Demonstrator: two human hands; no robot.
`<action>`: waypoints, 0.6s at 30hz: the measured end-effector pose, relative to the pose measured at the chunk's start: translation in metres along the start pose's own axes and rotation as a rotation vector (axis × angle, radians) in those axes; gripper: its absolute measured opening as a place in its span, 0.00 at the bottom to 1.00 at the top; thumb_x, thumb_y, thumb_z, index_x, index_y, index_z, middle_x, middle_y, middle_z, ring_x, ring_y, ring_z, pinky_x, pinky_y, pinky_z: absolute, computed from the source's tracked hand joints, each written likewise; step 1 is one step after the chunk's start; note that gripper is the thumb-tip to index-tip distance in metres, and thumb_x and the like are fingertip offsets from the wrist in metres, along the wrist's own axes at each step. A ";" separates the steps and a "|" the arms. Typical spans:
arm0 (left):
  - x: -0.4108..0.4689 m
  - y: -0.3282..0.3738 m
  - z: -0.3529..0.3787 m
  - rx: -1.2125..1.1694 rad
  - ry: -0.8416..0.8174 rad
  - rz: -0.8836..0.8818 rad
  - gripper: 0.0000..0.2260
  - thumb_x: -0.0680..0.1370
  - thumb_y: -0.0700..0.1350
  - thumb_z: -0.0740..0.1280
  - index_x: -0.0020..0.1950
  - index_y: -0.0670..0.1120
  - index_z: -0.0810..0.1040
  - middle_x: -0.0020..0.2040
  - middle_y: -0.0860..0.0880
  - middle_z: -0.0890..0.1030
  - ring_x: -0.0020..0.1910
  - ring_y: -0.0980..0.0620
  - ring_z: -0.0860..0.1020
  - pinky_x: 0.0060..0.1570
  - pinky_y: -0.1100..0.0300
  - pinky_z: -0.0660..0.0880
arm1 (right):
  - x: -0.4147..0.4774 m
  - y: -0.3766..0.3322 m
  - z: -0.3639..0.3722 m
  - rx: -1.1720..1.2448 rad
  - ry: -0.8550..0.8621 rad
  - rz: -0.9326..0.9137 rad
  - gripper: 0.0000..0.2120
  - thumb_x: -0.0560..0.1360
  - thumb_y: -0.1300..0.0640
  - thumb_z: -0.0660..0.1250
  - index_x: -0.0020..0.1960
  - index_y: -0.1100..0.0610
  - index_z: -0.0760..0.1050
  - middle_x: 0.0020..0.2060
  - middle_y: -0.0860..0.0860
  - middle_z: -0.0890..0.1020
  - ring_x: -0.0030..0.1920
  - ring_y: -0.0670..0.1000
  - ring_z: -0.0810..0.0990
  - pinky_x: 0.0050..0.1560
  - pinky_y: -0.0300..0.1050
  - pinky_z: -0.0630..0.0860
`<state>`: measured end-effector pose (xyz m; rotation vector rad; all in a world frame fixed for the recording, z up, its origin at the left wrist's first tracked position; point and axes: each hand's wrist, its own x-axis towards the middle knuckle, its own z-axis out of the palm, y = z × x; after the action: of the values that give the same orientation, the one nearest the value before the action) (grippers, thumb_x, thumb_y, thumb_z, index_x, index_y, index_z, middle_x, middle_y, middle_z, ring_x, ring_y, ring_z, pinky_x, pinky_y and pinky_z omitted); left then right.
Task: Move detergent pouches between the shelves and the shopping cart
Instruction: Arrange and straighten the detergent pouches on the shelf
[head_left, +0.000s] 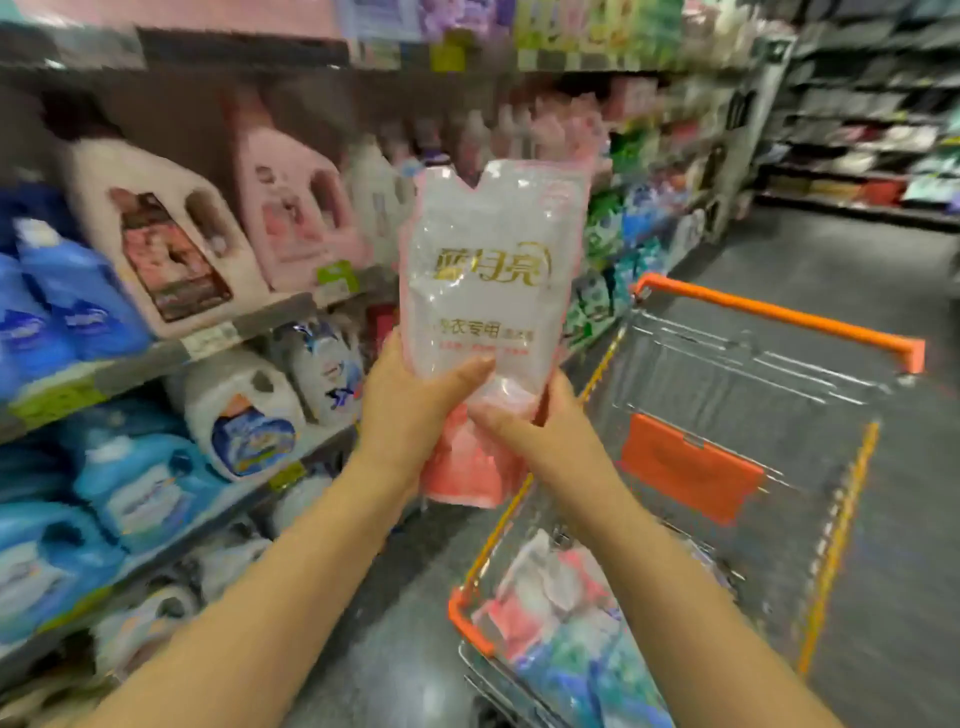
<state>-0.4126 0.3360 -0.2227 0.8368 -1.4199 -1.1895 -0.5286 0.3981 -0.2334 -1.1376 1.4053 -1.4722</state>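
Head view: 2 hands hold 1 white-and-pink detergent pouch (488, 270) upright in the air, between the shelves (156, 358) on the left and the shopping cart (779, 312) on the right; the left hand (410, 410) grips its lower left edge, thumb laid across the front; the right hand (540, 431) grips the lower right edge, thumb pressed on the pink bottom part; the pouch touches neither shelf nor cart. The cart stands near the shelves; more pouches (545, 592) — pink, white, blue-green — lie in its near end. Pink jugs (291, 218) stand on an upper shelf; blue bottles (78, 296) and white jugs (239, 410) sit lower — all blurred.
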 end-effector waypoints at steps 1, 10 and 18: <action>-0.009 -0.018 0.023 0.018 -0.050 -0.050 0.28 0.61 0.50 0.77 0.59 0.46 0.76 0.52 0.46 0.83 0.51 0.48 0.82 0.53 0.47 0.78 | -0.012 0.015 -0.022 -0.004 0.051 0.052 0.27 0.65 0.54 0.77 0.60 0.50 0.68 0.50 0.46 0.81 0.49 0.44 0.81 0.48 0.39 0.79; -0.102 -0.163 0.163 0.001 -0.555 -0.512 0.14 0.65 0.41 0.73 0.49 0.46 0.79 0.44 0.47 0.85 0.42 0.52 0.83 0.46 0.55 0.77 | -0.103 0.169 -0.141 0.108 0.532 0.478 0.36 0.56 0.53 0.78 0.63 0.57 0.72 0.52 0.54 0.83 0.51 0.52 0.83 0.53 0.51 0.79; -0.155 -0.262 0.173 0.080 -0.722 -0.909 0.21 0.66 0.34 0.73 0.56 0.49 0.76 0.47 0.50 0.84 0.47 0.54 0.82 0.50 0.56 0.79 | -0.145 0.260 -0.147 0.258 0.705 0.775 0.23 0.68 0.71 0.69 0.62 0.62 0.73 0.55 0.59 0.81 0.53 0.58 0.81 0.51 0.50 0.79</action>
<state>-0.5780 0.4519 -0.5084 1.2410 -1.6986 -2.3044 -0.6376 0.5594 -0.5018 0.1574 1.7575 -1.4302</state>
